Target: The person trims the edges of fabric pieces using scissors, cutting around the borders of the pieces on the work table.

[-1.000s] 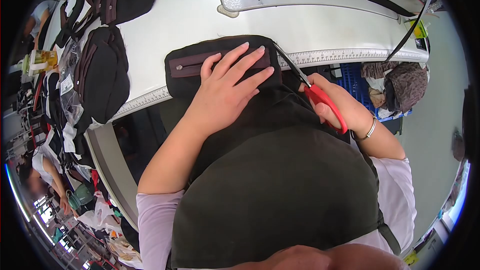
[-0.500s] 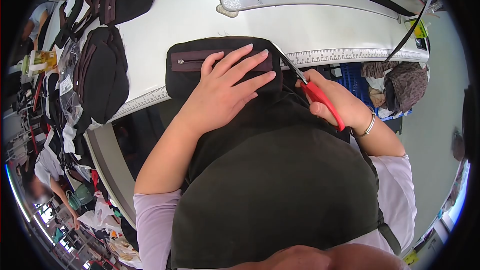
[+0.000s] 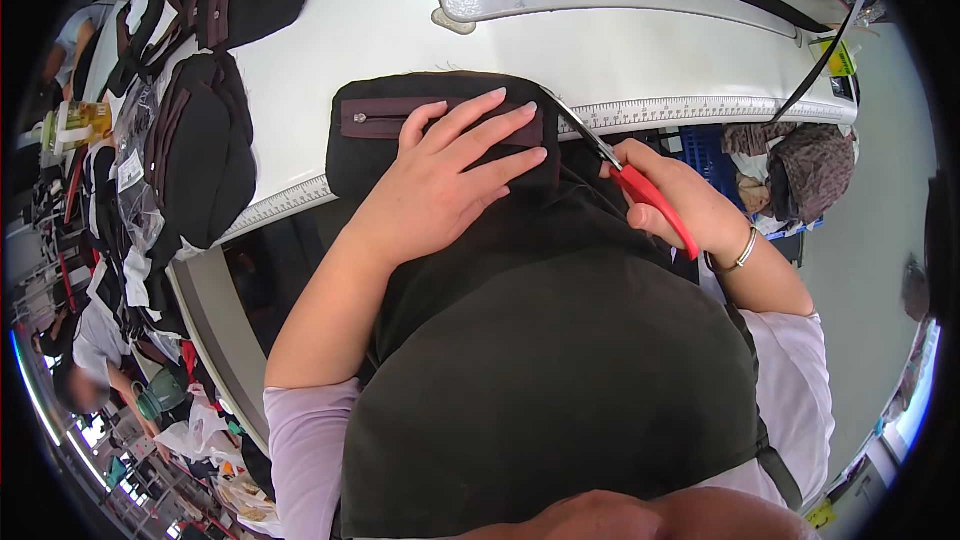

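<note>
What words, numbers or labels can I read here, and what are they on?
Nothing reads clearly enough to quote.
Ruler strip along the white table: numbers, too small to read.
White label on clear plastic, left: too small.
Yellow-green item, right: any print blurred.

Behind the right hand (image 3: pixel 678 202) a silvery bracelet (image 3: pixel 746 248) is worn; farther back, a pale lilac short-sleeved top (image 3: pixel 312 440) is partly covered by a dark apron (image 3: pixel 560 380)
</note>
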The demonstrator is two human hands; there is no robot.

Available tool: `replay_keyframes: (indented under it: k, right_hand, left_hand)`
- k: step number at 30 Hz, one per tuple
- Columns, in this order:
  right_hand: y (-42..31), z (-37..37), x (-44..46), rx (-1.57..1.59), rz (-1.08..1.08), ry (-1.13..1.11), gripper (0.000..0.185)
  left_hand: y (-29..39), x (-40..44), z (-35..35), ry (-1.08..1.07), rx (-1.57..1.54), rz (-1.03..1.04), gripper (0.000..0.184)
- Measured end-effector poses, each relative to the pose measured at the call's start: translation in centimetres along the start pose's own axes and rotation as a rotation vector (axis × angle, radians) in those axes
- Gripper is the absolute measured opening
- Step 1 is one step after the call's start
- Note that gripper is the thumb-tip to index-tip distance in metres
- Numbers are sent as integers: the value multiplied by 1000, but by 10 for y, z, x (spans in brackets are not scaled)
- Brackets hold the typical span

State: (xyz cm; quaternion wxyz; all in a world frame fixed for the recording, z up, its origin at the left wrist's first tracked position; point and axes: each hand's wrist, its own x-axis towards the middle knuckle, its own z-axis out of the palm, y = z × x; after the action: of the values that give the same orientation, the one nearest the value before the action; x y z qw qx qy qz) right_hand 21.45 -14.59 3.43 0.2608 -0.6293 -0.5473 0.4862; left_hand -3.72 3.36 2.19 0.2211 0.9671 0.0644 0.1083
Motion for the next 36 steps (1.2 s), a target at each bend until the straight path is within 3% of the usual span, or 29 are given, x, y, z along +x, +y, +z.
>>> replay_keyframes:
  k: [9,15,18,20,23,27,36]
  right_hand:
    - [-5,-6,-3,62,75,-47,88]
    - [4,-9,-7,85,15,-74,92]
    - [5,-16,-12,76,3,-150,94]
    - [7,-18,-14,73,0,-197,94]
    - [10,-15,-13,80,-7,-242,95]
    - [5,-12,-13,160,6,-205,98]
    - [4,-12,-10,45,-17,-139,98]
  left_hand:
    - [-7,1,-10,-41,-16,26,44]
    - [-8,3,-16,-66,23,74,37]
    - [3,5,-1,61,99,37,37]
    - [7,6,8,149,117,-55,40]
    - [-8,3,25,219,234,-14,43]
    - [-8,3,23,215,328,0,47]
    - [-4,13,8,150,235,-37,57]
